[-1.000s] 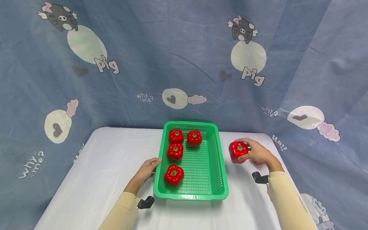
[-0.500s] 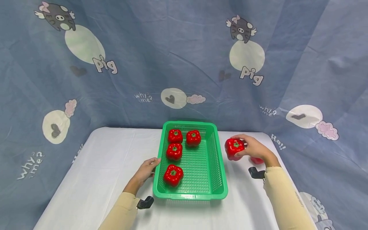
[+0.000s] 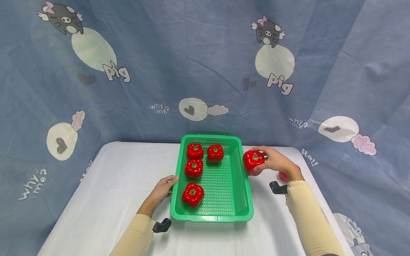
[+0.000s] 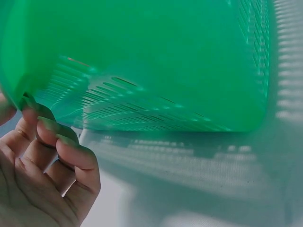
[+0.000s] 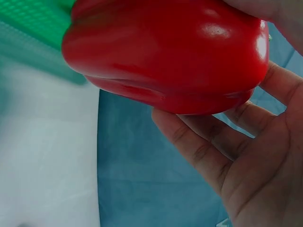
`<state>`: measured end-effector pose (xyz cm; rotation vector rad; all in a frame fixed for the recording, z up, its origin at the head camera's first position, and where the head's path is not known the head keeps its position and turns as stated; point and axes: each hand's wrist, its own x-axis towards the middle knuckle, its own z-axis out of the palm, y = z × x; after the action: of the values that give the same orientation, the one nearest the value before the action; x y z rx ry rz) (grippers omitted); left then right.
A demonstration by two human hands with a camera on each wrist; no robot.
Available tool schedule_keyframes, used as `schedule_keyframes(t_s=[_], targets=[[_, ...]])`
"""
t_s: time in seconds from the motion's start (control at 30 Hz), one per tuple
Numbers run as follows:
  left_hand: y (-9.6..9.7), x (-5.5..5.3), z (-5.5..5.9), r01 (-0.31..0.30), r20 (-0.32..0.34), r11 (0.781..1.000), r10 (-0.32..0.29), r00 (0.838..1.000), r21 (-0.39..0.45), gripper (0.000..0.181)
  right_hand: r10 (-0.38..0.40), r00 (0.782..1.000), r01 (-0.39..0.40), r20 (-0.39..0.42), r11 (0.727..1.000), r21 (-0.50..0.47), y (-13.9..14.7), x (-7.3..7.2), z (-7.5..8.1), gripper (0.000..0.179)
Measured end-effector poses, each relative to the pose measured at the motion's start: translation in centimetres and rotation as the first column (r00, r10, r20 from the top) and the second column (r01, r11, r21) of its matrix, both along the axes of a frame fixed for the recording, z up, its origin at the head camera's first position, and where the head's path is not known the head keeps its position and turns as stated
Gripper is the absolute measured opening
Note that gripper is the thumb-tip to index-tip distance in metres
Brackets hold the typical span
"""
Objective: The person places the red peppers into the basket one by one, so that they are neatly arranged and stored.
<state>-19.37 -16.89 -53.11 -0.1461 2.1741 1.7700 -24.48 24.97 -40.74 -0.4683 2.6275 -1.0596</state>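
My right hand [image 3: 274,160] grips a red bell pepper [image 3: 253,163] beside the right rim of a green plastic basket [image 3: 211,218]. In the right wrist view, fingers and thumb span the pepper [image 5: 165,52], raised off the table. At the basket's left side, my left hand [image 3: 163,189] holds the rim, its fingers curled under the edge in the left wrist view [image 4: 57,156]. Inside the basket, several red bell peppers stand stem up: two at the back, one below them [image 3: 194,168], and one near the front left [image 3: 193,195].
Another red bell pepper [image 3: 283,176] lies on the white table [image 3: 128,170] at the right, partly hidden by my right wrist. A blue printed curtain [image 3: 205,71] hangs behind the table. The basket's right half shows bare mesh floor.
My right hand has lifted the pepper and carried it left to the basket's right rim. More of the pepper behind it shows. The left hand stays on the rim.
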Motion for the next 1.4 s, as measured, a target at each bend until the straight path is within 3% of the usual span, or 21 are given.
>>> schedule_keyframes(t_s=[0.17,0.3,0.33,0.4,0.53,1.1,1.4], targets=[[0.0,0.0,0.2,0.004,0.001,1.0,-0.004,1.0,0.011,0.036,0.009,1.0,-0.009,0.011,1.0,-0.011,-0.7,-0.3,0.1,0.071],[0.4,0.8,2.3,0.017,0.002,1.0,-0.017,1.0,0.019,0.034,0.025,0.999,-0.024,0.022,0.999,-0.029,-1.3,-0.6,0.1,0.073],[0.4,0.9,2.3,0.016,0.003,1.0,-0.016,1.0,0.017,0.035,0.028,0.999,-0.027,0.027,0.999,-0.035,-1.5,-0.5,0.1,0.073],[0.3,0.9,2.1,0.011,0.002,1.0,-0.011,1.0,0.015,0.035,0.027,0.999,-0.026,0.034,0.999,-0.046,-1.9,-0.6,0.2,0.074],[-0.1,0.1,0.0,-0.008,0.006,1.0,0.008,1.0,0.01,0.038,0.043,0.999,-0.041,0.031,0.997,-0.067,-2.5,-0.8,0.1,0.072],[0.0,0.1,0.1,-0.003,0.002,1.0,0.003,1.0,0.004,0.037,0.065,0.997,-0.062,0.042,0.996,-0.063,-4.9,-1.5,-0.6,0.069],[0.0,0.1,0.1,-0.008,0.004,1.0,0.008,1.0,-0.004,0.038,0.034,0.996,-0.028,0.079,0.997,-0.072,-6.2,-2.2,-2.0,0.071]])
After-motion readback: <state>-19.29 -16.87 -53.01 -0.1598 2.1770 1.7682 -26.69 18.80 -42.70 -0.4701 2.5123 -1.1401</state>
